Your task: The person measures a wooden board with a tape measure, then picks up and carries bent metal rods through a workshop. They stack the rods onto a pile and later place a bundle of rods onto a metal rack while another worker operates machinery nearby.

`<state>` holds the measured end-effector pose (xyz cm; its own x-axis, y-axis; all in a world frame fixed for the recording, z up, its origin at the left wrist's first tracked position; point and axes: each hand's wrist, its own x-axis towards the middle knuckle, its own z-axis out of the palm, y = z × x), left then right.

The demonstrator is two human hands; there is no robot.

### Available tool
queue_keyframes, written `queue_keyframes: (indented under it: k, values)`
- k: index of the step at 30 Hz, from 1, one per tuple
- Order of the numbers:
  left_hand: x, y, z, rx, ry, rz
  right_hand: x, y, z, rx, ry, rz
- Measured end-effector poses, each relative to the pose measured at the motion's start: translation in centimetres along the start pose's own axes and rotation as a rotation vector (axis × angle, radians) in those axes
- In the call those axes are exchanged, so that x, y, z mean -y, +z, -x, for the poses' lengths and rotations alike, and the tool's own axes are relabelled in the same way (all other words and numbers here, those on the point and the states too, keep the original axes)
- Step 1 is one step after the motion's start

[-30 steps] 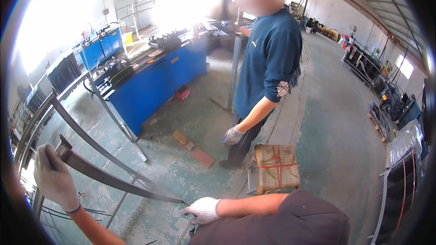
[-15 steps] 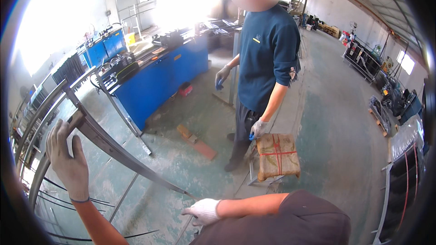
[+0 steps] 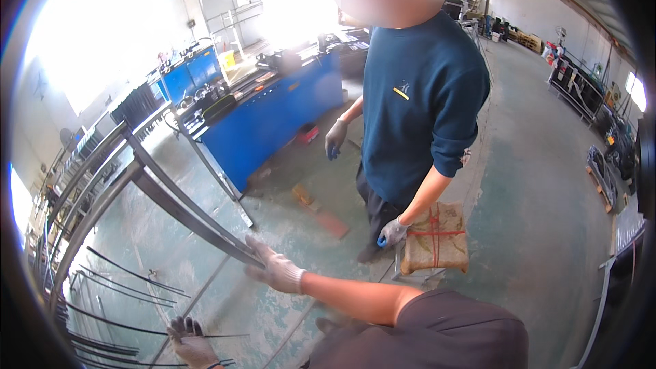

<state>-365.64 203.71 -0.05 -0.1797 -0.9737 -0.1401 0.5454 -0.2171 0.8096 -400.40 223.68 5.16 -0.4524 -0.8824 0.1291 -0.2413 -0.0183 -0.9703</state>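
Observation:
A large frame of curved dark metal bars [image 3: 176, 209] stands at my left, its bars arching down toward me. My right hand [image 3: 279, 270], in a whitish glove, is closed around the near lower end of the bars, thumb above and fingers below. Lower down, my left hand [image 3: 193, 347] is raised in a glove with dark fingertips, its fingers up and slightly bent, apparently holding nothing. It is beside several thin dark curved rods [image 3: 126, 321]; one passes behind the fingers, and I cannot tell whether they touch.
A person in a dark teal sweatshirt [image 3: 420, 102] and gloves stands opposite, one hand by a stool [image 3: 437, 240] with a tied cloth cover. Behind is a long blue workbench [image 3: 273, 123] with parts on top. A reddish board [image 3: 331, 225] lies on the floor. Racks [image 3: 577, 89] stand far right.
My left hand has left the frame's upper corner and dropped to beside the thin rods. My right hand has moved up and forward onto the bars' end. The view has shifted left.

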Motion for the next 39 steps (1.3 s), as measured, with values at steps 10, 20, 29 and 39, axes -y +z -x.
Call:
queue_keyframes:
  k: [10, 20, 29, 39]
  values:
    - [4.5, 4.1, 10.4, 0.156, -0.069, -0.073, -1.2, 8.5, 1.1, 0.049, 0.068, 0.008]
    - [-6.5, -24.3, 20.5, -0.400, -0.127, -0.119, -10.4, 17.9, 17.7, 0.088, 0.496, 0.242]
    - [-21.4, -44.8, 25.4, -0.618, 0.160, -0.320, -7.1, 30.0, 26.6, 0.233, 0.448, 0.326]
    - [-38.8, -51.2, 16.9, -0.663, 0.505, -0.519, -12.9, 41.6, 24.8, 0.293, 0.508, 0.608]
